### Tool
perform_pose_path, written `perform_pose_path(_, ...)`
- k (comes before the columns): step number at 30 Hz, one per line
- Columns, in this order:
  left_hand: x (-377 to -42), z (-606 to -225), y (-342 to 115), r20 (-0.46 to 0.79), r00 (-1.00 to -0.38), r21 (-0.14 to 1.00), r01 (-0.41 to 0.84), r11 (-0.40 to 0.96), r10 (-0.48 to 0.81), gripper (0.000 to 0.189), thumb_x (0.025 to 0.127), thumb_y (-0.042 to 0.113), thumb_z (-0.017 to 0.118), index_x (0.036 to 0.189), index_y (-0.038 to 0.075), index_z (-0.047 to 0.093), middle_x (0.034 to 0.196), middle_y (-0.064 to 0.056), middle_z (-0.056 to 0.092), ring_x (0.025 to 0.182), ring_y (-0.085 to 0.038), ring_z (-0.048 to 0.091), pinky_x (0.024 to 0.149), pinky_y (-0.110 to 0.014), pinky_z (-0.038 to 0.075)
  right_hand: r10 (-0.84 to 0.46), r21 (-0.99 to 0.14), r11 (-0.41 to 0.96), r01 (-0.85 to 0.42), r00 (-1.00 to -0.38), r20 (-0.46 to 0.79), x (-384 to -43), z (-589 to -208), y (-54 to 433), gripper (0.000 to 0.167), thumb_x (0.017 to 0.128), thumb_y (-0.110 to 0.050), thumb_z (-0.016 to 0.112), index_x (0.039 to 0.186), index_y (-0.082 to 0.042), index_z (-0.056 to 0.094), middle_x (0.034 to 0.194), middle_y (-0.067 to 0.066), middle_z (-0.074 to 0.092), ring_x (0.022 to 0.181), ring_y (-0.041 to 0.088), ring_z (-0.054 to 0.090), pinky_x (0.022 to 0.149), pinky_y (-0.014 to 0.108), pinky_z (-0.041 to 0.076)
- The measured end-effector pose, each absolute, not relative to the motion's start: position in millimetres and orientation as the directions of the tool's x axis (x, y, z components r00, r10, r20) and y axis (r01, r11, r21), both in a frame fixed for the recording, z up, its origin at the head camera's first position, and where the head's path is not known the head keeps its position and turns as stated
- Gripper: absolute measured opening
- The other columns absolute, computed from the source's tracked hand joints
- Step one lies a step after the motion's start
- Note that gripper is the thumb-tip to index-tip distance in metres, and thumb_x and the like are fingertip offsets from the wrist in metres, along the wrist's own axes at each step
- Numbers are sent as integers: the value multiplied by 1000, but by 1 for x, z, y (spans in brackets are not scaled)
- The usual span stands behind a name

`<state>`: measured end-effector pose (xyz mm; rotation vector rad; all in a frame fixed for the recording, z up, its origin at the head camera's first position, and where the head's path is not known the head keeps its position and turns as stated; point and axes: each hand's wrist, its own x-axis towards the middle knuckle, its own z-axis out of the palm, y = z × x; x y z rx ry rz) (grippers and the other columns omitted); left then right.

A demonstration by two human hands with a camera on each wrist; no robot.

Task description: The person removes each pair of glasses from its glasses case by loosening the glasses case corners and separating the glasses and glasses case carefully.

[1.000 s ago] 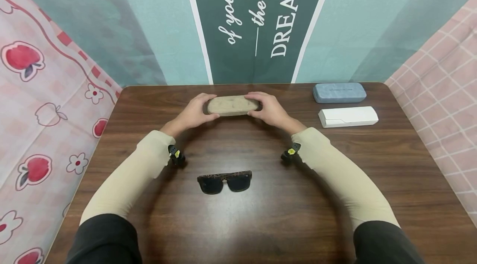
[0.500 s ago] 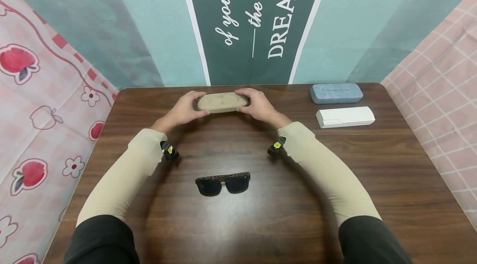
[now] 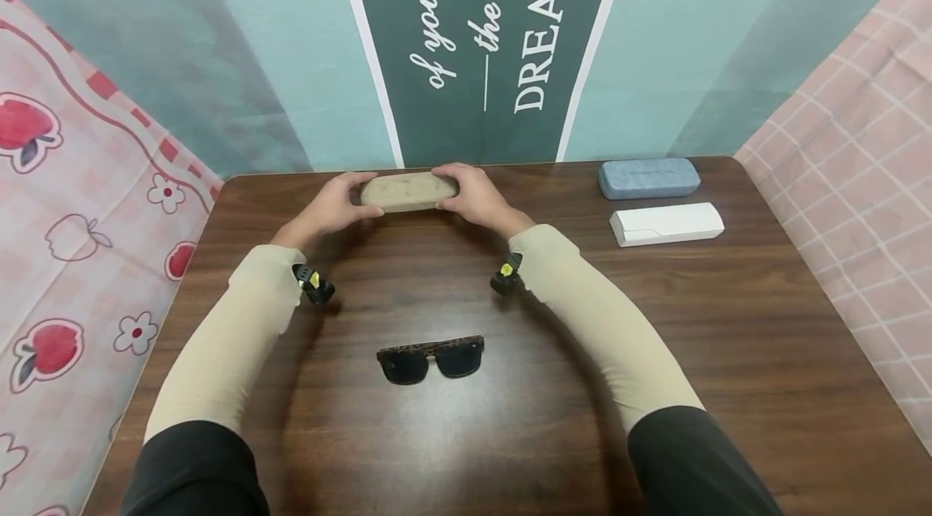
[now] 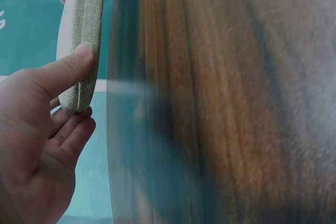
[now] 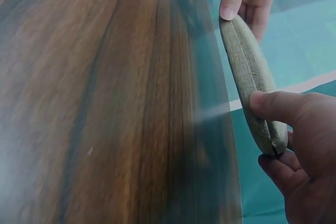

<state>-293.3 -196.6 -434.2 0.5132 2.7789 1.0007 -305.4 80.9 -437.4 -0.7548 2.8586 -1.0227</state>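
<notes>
Near the far edge of the table, both hands hold a long beige glasses case (image 3: pixel 408 192) with rounded ends. The left hand (image 3: pixel 329 206) grips its left end, thumb (image 4: pixel 73 66) on the near side and fingers behind. At the opposite end, the right hand (image 3: pixel 476 197) holds it the same way, its thumb (image 5: pixel 275 106) lying along the seam. The lid looks closed in both wrist views. A pair of dark sunglasses (image 3: pixel 405 367) with a speckled brown frame lies on the table, closer to the person than the case.
At the back right of the brown wooden table (image 3: pixel 728 354) lie a blue glasses case (image 3: pixel 650 179) and, in front of it, a white glasses case (image 3: pixel 667 225). Hanging cloth stands behind the table and along both sides.
Both hands have shifted left along the far edge, carrying the beige glasses case between them. The whole head view has also drifted slightly. The sunglasses and the other two cases stay put.
</notes>
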Motion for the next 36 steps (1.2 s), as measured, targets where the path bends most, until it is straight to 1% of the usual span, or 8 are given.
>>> perform_pose_path(5, -298, -434, -206, -61, -937, 662, 219, 717, 343, 71, 92, 14, 78, 150, -5, 42, 147, -29, 47, 129, -43, 52, 106, -53, 43, -440, -588, 693, -416, -891, 112, -310, -436, 67, 57, 90, -15, 79, 142, -9, 59, 145, 10, 56, 136, 23, 49, 113, 31, 36)
perform_pose_path(10, -300, -429, -215, -116, -942, 693, 151, 705, 316, 71, 92, 12, 77, 151, -5, 42, 147, -28, 48, 132, -42, 50, 107, -52, 42, -449, -565, 708, -424, -888, 103, -312, -435, 54, 57, 90, -14, 78, 143, -7, 58, 146, 10, 56, 138, 24, 48, 116, 32, 33)
perform_pose_path(17, -305, -424, -224, -186, -944, 735, 50, 676, 273, 70, 92, 8, 75, 153, -2, 40, 148, -27, 47, 134, -39, 48, 109, -50, 39, -443, -530, 745, -404, -895, 60, -313, -434, 35, 56, 94, -14, 74, 146, -7, 53, 148, 12, 53, 137, 24, 48, 115, 34, 35)
perform_pose_path(24, -307, -427, -230, -194, -939, 731, 54, 680, 284, 71, 93, 6, 74, 152, -6, 38, 150, -30, 44, 136, -42, 45, 110, -52, 38, -446, -482, 779, -400, -895, 22, -315, -441, 22, 57, 97, -15, 71, 149, -8, 49, 151, 12, 50, 139, 24, 46, 115, 34, 35)
perform_pose_path(28, -306, -433, -234, -198, -940, 707, 59, 705, 277, 71, 92, 8, 76, 152, -7, 39, 149, -31, 44, 135, -43, 46, 110, -52, 39, -455, -469, 787, -401, -891, -3, -316, -450, 18, 56, 98, -16, 69, 149, -8, 48, 153, 10, 48, 141, 23, 45, 116, 33, 34)
perform_pose_path(31, -305, -438, -237, -192, -943, 690, 68, 721, 272, 72, 92, 9, 76, 151, -6, 40, 149, -31, 45, 135, -43, 47, 109, -53, 40, -454, -472, 786, -399, -891, -2, -315, -454, 15, 56, 98, -15, 69, 149, -8, 48, 153, 10, 48, 141, 22, 44, 116, 33, 34)
perform_pose_path(36, -305, -442, -237, -179, -948, 698, 66, 713, 262, 72, 92, 9, 76, 152, -6, 39, 149, -31, 45, 135, -43, 47, 109, -52, 39, -446, -466, 788, -401, -895, 15, -313, -456, 14, 56, 98, -15, 69, 150, -8, 47, 154, 10, 46, 142, 22, 43, 116, 33, 35)
